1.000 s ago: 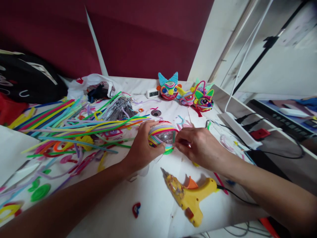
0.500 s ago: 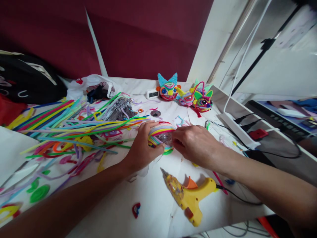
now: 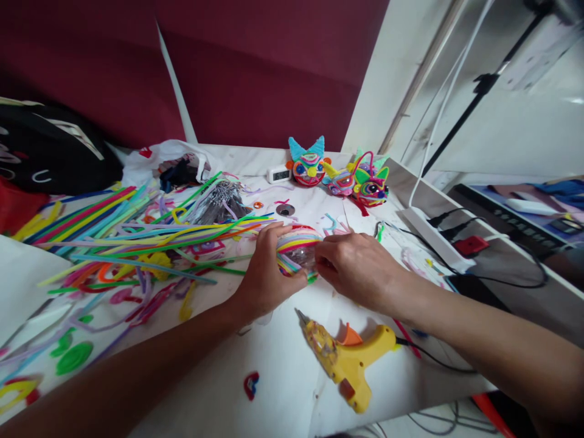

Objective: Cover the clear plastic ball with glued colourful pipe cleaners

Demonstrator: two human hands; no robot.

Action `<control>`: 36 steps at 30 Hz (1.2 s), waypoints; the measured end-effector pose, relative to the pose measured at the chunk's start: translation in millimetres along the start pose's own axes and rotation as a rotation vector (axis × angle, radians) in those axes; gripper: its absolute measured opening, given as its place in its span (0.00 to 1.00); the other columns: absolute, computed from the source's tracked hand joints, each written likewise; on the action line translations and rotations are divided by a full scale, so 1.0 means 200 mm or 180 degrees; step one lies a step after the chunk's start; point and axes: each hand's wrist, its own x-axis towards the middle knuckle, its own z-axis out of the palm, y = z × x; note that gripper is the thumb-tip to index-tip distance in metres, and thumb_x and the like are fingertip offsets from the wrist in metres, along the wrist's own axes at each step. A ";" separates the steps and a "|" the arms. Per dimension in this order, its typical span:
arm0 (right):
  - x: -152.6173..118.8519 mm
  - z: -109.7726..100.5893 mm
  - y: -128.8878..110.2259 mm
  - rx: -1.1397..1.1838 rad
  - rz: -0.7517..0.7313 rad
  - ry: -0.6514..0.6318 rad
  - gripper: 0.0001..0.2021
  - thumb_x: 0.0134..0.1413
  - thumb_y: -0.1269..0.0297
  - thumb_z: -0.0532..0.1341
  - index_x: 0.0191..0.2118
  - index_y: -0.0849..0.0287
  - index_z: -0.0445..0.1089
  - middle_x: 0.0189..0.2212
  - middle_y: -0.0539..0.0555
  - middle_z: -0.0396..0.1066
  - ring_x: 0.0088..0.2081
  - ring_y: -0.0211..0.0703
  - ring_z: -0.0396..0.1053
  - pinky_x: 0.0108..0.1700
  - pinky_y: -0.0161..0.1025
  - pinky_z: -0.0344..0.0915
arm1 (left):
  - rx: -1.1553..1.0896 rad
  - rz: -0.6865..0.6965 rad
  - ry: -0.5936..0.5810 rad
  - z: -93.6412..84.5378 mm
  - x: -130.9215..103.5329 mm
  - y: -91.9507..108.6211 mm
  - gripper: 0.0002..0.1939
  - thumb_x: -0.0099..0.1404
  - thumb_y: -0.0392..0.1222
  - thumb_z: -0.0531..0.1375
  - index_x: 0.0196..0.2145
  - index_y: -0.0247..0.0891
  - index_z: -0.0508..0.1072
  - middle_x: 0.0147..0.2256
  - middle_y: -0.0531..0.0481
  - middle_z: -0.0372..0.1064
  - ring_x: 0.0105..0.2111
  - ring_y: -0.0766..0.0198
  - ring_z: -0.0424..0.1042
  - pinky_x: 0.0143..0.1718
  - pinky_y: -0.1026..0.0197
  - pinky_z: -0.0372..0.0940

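A rounded clear plastic shape (image 3: 298,243), partly covered with bands of coloured pipe cleaner in red, yellow, pink and blue, is between my hands over the table. My left hand (image 3: 267,274) is closed around its left side, thumb in front and fingers behind. At its right side, my right hand (image 3: 351,261) has its fingers pinched together against the edge; what they hold is hidden. Closer to me lies a yellow glue gun (image 3: 349,362), its nozzle pointing up and left. A small red and blue curled piece (image 3: 250,385) rests left of the glue gun.
Loose pipe cleaners (image 3: 150,243) spread across the left side. Finished animal heads (image 3: 308,164) stand at the back beside a small white digital clock (image 3: 278,175). A power strip (image 3: 438,240) with plugs runs along the right edge. A green coil (image 3: 74,357) lies front left.
The ball-like piece has turned or tilted slightly in my hands, with my left hand shifting a little right. The whole view has moved slightly; the glue gun stays put.
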 end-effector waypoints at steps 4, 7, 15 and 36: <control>-0.06 0.03 0.05 0.0509 -0.0025 0.0268 0.07 0.60 0.69 0.59 0.40 0.59 0.76 0.34 0.56 0.76 0.34 0.44 0.73 0.35 0.38 0.61 | 0.0059 0.0092 0.0015 0.00 0.00 0.00 0.34 0.52 0.34 0.64 0.55 0.42 0.57 0.57 0.38 0.59 0.61 0.45 0.60 0.63 0.38 0.57; -0.10 0.05 0.09 0.0750 0.0003 0.0476 0.06 0.59 0.70 0.60 0.39 0.61 0.76 0.33 0.55 0.75 0.33 0.42 0.71 0.35 0.36 0.62 | 0.0025 0.0112 0.0002 0.00 0.01 0.01 0.34 0.51 0.34 0.64 0.55 0.41 0.58 0.57 0.38 0.59 0.61 0.45 0.60 0.63 0.38 0.57; -0.13 0.07 0.11 0.0758 -0.0111 0.0742 0.07 0.61 0.70 0.60 0.35 0.61 0.76 0.29 0.53 0.71 0.29 0.40 0.68 0.32 0.36 0.59 | -0.0035 0.0174 -0.0018 -0.01 0.01 0.01 0.33 0.52 0.33 0.63 0.55 0.41 0.58 0.56 0.39 0.60 0.60 0.46 0.61 0.63 0.39 0.58; -0.02 0.11 -0.05 0.1347 -0.0561 0.1093 0.10 0.64 0.63 0.60 0.40 0.62 0.77 0.34 0.56 0.75 0.37 0.43 0.72 0.40 0.38 0.64 | -0.0091 0.0103 0.0036 0.01 0.00 -0.01 0.34 0.50 0.33 0.64 0.54 0.42 0.58 0.56 0.39 0.60 0.60 0.44 0.62 0.62 0.35 0.57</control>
